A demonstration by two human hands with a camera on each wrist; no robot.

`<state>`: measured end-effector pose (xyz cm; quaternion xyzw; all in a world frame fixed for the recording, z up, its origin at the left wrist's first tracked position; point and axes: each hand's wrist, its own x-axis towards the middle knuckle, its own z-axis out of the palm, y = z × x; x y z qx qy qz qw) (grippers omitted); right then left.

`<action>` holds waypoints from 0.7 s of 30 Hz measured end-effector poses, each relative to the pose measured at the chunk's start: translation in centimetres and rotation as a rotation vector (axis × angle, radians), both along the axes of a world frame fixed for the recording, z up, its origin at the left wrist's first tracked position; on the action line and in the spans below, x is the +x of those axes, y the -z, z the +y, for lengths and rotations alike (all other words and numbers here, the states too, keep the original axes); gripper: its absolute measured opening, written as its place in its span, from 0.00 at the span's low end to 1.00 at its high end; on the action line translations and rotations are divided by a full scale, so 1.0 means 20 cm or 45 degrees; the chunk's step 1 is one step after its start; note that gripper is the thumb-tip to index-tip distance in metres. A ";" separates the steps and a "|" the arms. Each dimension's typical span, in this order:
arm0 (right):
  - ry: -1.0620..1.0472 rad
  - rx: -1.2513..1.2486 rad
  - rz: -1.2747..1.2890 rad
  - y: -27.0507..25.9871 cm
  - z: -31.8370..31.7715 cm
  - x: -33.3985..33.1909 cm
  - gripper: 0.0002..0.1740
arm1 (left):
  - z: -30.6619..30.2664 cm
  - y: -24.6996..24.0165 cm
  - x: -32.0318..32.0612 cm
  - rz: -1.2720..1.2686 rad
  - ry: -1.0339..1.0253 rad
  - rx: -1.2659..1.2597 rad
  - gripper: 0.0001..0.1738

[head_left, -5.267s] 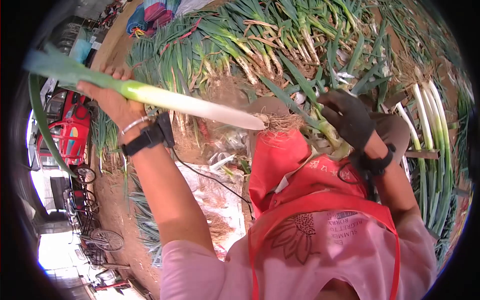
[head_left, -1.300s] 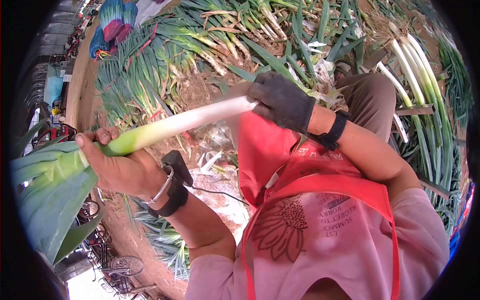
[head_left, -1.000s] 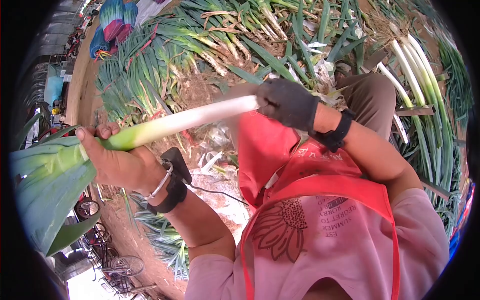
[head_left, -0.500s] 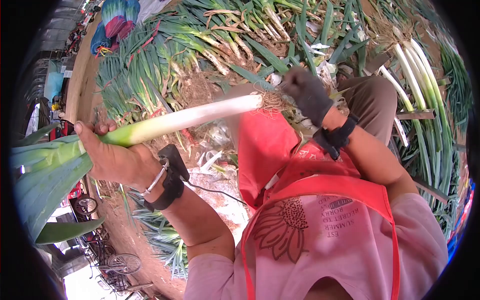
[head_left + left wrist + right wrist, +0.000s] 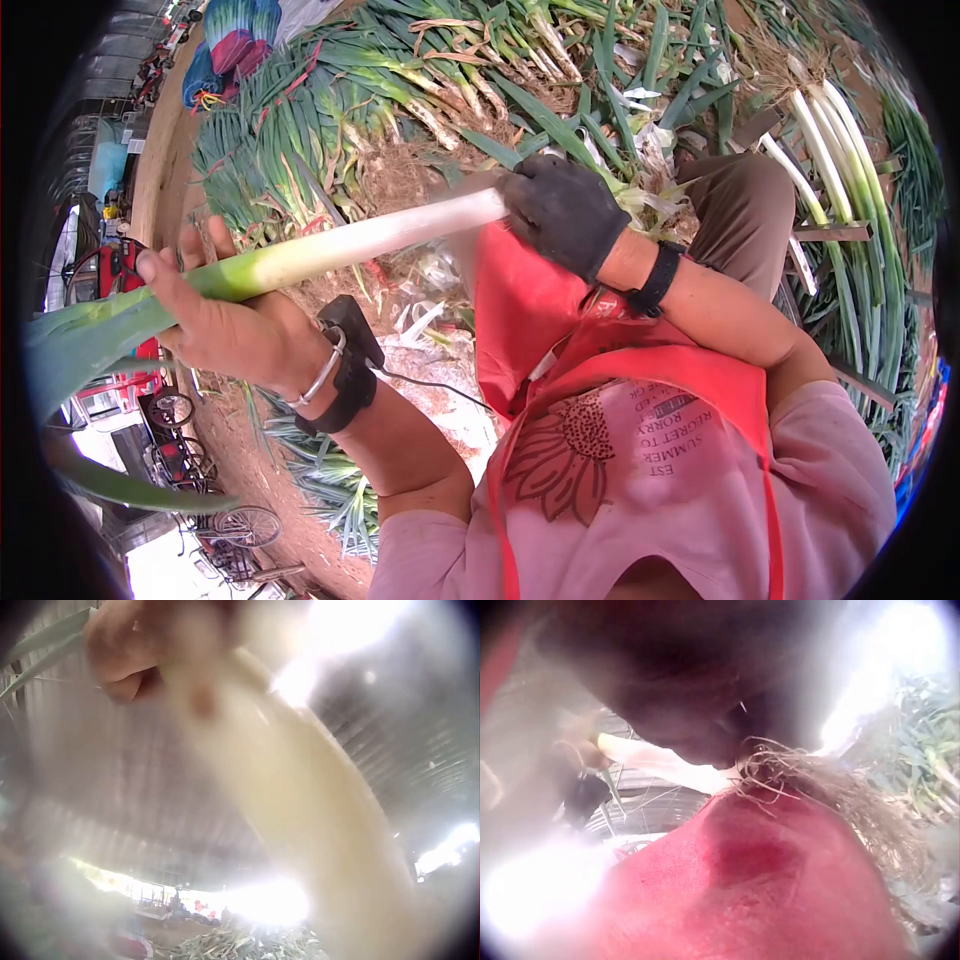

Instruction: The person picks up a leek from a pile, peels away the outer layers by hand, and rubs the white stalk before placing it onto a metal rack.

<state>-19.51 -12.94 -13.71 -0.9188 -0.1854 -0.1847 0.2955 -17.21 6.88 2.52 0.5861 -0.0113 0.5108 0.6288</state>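
Observation:
A thick leek (image 5: 370,237) slants across the head view, green leaves at the left and white shank to the right. My bare left hand (image 5: 245,335) holds it at the green part, thumb on the near side and fingers behind. Its root end is hidden under my right hand (image 5: 568,212), in a black glove, whose fingers grip there. In the right wrist view, stringy roots (image 5: 769,769) stick out below the dark glove, just above the red apron (image 5: 757,892). The left wrist view shows the pale leek (image 5: 300,802) blurred and close, under the fingers (image 5: 131,645).
Untrimmed leeks (image 5: 430,110) lie heaped on the ground ahead. Several cleaned white leeks (image 5: 840,140) rest on a metal rack (image 5: 832,231) at the right. Peelings and a pale sheet (image 5: 430,385) lie below. Bicycles (image 5: 245,530) stand at the left.
Half a second ago the gloved hand was off the roots, which showed bare; now it covers them. The left fingers have straightened somewhat and the leaves have turned. Earlier the leek slanted down to the right.

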 end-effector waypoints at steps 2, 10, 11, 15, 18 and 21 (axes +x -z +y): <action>0.013 0.002 -0.017 -0.01 -0.01 0.03 0.09 | 0.02 0.00 -0.01 -0.045 0.130 -0.024 0.27; 0.107 0.743 0.820 0.05 -0.10 0.14 0.07 | 0.23 0.03 0.03 -0.069 1.408 -0.251 0.19; 0.149 0.786 0.887 0.13 -0.13 0.17 0.08 | 0.22 0.03 0.03 -0.062 1.341 -0.269 0.17; -0.149 0.870 0.589 0.05 -0.12 0.09 0.10 | 0.20 0.03 0.02 -0.024 1.219 -0.225 0.15; -0.255 0.369 0.136 0.01 -0.09 0.08 0.13 | 0.22 0.03 0.03 -0.061 1.360 -0.292 0.15; -0.237 0.167 0.249 0.01 -0.09 0.12 0.10 | 0.22 0.04 0.04 -0.155 1.333 -0.346 0.25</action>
